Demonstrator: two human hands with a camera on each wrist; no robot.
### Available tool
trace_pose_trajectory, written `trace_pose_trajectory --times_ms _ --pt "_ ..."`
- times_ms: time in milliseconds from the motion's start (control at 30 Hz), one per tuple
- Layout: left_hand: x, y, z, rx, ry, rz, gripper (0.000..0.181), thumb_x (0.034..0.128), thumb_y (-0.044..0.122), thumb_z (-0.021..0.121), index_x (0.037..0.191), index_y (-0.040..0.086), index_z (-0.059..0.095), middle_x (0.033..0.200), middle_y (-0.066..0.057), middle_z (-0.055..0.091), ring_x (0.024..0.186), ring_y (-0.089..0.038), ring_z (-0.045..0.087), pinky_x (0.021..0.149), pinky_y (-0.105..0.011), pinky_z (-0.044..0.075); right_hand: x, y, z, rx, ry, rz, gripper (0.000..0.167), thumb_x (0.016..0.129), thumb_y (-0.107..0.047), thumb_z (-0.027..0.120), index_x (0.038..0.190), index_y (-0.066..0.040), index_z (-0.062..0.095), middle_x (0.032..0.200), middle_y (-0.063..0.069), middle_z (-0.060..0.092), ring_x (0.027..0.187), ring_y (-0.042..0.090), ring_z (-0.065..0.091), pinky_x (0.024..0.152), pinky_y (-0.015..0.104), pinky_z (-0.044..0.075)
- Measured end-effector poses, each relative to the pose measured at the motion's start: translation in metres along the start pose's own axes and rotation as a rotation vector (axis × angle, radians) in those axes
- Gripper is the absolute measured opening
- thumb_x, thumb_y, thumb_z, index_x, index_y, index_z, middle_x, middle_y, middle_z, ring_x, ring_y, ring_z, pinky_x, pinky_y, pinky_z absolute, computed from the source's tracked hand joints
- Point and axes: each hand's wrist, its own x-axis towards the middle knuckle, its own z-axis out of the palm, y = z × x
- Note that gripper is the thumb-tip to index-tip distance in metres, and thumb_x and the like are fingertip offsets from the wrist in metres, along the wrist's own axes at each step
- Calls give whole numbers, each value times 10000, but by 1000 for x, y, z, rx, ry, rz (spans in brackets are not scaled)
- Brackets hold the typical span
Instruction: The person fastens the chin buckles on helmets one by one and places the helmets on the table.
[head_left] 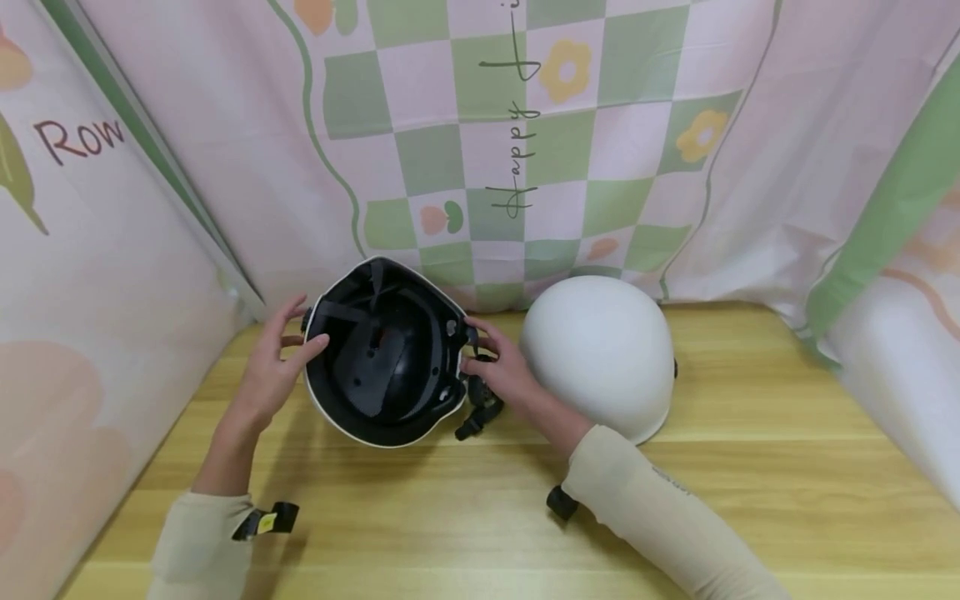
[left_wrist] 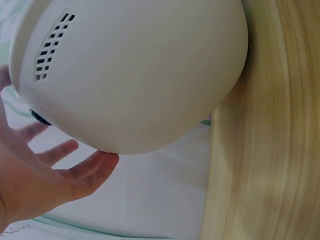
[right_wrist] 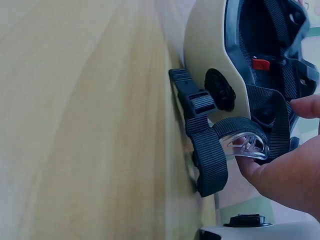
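Observation:
An upturned white helmet (head_left: pixel 390 358) is tilted so its black padded inside faces the head camera. My left hand (head_left: pixel 273 367) grips its left rim, thumb over the edge and fingers against the outer shell. The left wrist view shows the shell's vent grille (left_wrist: pixel 52 47) beside the fingers (left_wrist: pixel 95 175). On the opposite side my right hand (head_left: pixel 504 367) holds the rim near the strap. The black chin strap (right_wrist: pixel 210 155) hangs there with a buckle, a clear plastic piece (right_wrist: pixel 248 146) and a round black knob (right_wrist: pixel 220 90) nearby.
A second white helmet (head_left: pixel 600 358) rests dome up on the wooden table (head_left: pixel 420 525), just right of my right hand. Behind the table hangs a printed curtain (head_left: pixel 517 125), with more patterned cloth (head_left: pixel 82 292) along the left side.

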Motion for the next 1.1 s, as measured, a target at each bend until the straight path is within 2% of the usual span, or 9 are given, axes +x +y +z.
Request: trace_pose_trajectory --times_ms 167,367,533,600,733,833,933,1000,1100 --pt "0 -6 3 34 -29 7 703 976 405 601 1573 363 232 1528 -146 380 1220 -335 471 741 -202 514 -1 -6 -4 30 -7 -5 652 930 -60 616 1509 -269 400 1509 186 438 1411 370 415 1092 523 421" --pt "2 -8 11 -5 -3 40 702 970 297 632 1570 324 268 1498 -153 425 1175 -275 461 730 -139 499 -4 -8 -7 41 24 -6 628 927 -38 622 1489 -253 441 1517 157 438 1425 330 405 1092 501 415" --pt "5 -6 17 -13 14 59 693 964 263 638 1565 298 293 1462 -169 464 1139 -241 459 708 -163 502 -6 -8 -8 47 23 8 635 928 -22 616 1492 -255 438 1517 153 446 1387 357 450 1066 472 437" --pt "5 -6 18 -7 25 71 695 961 239 643 1564 279 298 1467 -162 465 1154 -233 459 769 -197 486 -7 -8 -8 47 24 10 634 930 -25 613 1492 -260 436 1517 150 444 1388 360 448 1053 466 443" --pt "5 -6 20 -15 49 108 708 944 196 665 1558 238 315 1507 -141 433 1194 -238 448 902 -347 421 -8 -9 -8 47 29 7 622 930 -50 620 1480 -282 448 1508 138 450 1398 355 437 1042 458 446" --pt "5 -7 20 -31 52 122 713 937 196 677 1554 238 322 1531 -121 405 1230 -256 455 904 -328 435 -7 -10 -9 42 36 -17 628 921 -44 620 1482 -269 447 1486 153 470 1355 352 482 1018 423 467" --pt "5 -8 20 -49 35 114 720 938 199 679 1557 234 313 1542 -118 391 1267 -302 478 822 -193 484 -8 -12 -10 45 41 -48 648 913 -15 607 1493 -245 432 1466 173 487 1269 362 551 961 366 498" --pt "5 -10 20 -60 18 91 726 939 206 678 1559 241 301 1548 -121 384 1276 -326 484 764 -146 499 -9 -15 -11 49 42 -75 662 905 6 599 1498 -231 423 1455 179 499 1220 371 583 925 337 513" --pt "3 -14 20 -61 -13 41 755 941 238 677 1570 255 261 1558 -136 365 1270 -359 490 793 -226 530 -12 -20 -14 55 40 -115 671 905 28 591 1502 -218 412 1467 159 490 1196 389 595 902 324 521"
